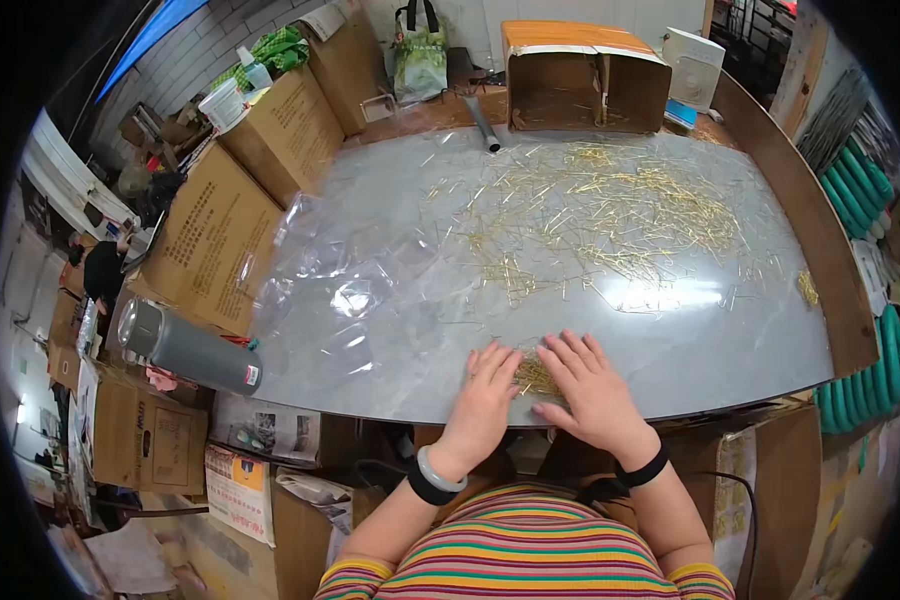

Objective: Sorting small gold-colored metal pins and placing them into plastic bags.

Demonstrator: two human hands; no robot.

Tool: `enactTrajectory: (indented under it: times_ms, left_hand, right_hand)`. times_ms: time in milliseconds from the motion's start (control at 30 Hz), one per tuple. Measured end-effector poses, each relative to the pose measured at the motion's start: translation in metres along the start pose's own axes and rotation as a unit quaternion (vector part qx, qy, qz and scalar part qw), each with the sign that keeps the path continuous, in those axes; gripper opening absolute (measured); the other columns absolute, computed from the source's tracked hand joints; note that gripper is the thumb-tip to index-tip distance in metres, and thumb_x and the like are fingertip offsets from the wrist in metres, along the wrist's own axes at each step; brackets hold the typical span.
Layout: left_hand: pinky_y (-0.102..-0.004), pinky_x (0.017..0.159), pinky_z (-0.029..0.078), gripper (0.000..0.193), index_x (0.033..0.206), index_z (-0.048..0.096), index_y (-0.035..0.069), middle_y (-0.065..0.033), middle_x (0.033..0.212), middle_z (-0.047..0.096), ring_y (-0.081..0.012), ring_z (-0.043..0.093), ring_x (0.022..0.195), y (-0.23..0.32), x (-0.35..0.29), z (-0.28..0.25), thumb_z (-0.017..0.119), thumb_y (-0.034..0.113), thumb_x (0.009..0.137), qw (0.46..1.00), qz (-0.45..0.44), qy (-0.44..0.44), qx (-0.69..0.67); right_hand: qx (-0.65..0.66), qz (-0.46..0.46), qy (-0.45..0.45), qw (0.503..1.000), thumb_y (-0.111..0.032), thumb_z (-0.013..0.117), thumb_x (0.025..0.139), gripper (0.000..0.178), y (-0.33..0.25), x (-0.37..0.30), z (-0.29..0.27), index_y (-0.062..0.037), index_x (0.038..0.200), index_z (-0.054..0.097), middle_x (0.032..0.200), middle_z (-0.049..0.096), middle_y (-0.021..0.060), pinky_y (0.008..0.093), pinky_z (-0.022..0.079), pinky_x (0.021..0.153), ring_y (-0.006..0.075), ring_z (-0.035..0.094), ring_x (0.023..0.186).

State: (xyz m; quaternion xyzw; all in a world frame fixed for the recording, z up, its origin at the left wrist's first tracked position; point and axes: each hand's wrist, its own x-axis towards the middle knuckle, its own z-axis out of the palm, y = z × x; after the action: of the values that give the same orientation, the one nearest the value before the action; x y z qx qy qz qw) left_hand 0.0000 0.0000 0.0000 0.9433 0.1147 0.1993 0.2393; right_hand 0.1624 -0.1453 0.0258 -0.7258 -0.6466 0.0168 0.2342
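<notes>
Between my two hands, close to the table's near edge, lies a small heap of thin gold-coloured metal pins [537, 379]. My left hand [486, 395] rests along the heap's left side, fingers stretched forward and palm down. On the other side my right hand [587, 388] lies with its fingers stretched out, touching or almost touching the pins; its thumb points toward the heap. Neither hand is closed around anything. Many more such pins [660, 215] are strewn over the far right of the grey tabletop [420, 375].
Clear plastic bags [355, 290] cover the table's left part. A grey bottle [195, 350] lies at the left edge, beside cardboard boxes [205, 240]. At the back are a dark tube [482, 125], an open carton [585, 85] and a white fan-like device [692, 68]. A brown board [820, 210] borders the right.
</notes>
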Motion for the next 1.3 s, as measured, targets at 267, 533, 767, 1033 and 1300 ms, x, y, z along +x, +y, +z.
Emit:
enactTrajectory:
  times_ms: [267,533,767,1033,1300]
  left_hand:
    - [-0.0461,0.119,0.031,0.065,0.151,0.036,-0.002,-0.0240,0.152,0.040,-0.0421,0.036,0.144,0.017,-0.004,-0.017,0.062,0.000,0.091,0.988,-0.029,-0.010,-0.150]
    - [-0.0452,0.100,0.045,0.056,0.135,0.053,-0.002,-0.0206,0.129,0.055,-0.0408,0.054,0.118,0.025,0.001,-0.028,0.075,0.007,0.084,0.996,-0.079,0.043,-0.001]
    - [-0.0418,0.089,0.052,0.054,0.133,0.057,-0.001,-0.0169,0.119,0.059,-0.0348,0.062,0.101,0.018,0.005,-0.022,0.075,0.004,0.082,0.983,-0.124,0.012,-0.133]
    - [-0.0456,0.114,0.035,0.070,0.148,0.043,0.001,-0.0201,0.143,0.049,-0.0373,0.045,0.135,0.023,0.007,-0.026,0.073,0.008,0.085,0.994,-0.035,-0.020,-0.099]
    - [-0.0497,0.120,0.027,0.066,0.150,0.039,0.001,-0.0228,0.152,0.042,-0.0399,0.037,0.144,0.007,0.007,-0.011,0.069,0.009,0.090,0.992,0.006,-0.082,-0.098]
  right_hand:
    - [0.019,-0.001,0.070,0.997,-0.014,0.067,0.091,0.043,-0.003,-0.003,0.004,-0.0020,0.131,0.056,0.132,0.058,0.0139,0.0484,0.040,0.113,0.0350,0.052,0.130]
    - [0.079,0.020,0.071,0.994,-0.015,0.070,0.089,0.046,0.003,-0.005,0.005,-0.0045,0.131,0.057,0.131,0.059,0.0147,0.0490,0.041,0.112,0.0354,0.053,0.129]
    - [-0.025,-0.008,0.059,0.998,-0.035,0.071,0.089,0.061,-0.008,0.004,-0.007,-0.0066,0.139,0.051,0.141,0.052,0.0147,0.0506,0.031,0.118,0.0359,0.043,0.138]
    - [0.040,0.014,0.052,0.998,-0.028,0.077,0.084,0.066,0.002,-0.004,0.008,-0.0030,0.139,0.050,0.134,0.053,0.0203,0.0487,0.036,0.116,0.0379,0.048,0.132]
    - [0.140,-0.022,0.004,0.990,-0.019,0.079,0.080,0.059,0.021,-0.011,-0.013,-0.0053,0.133,0.057,0.135,0.058,0.0146,0.0519,0.034,0.116,0.0355,0.048,0.135]
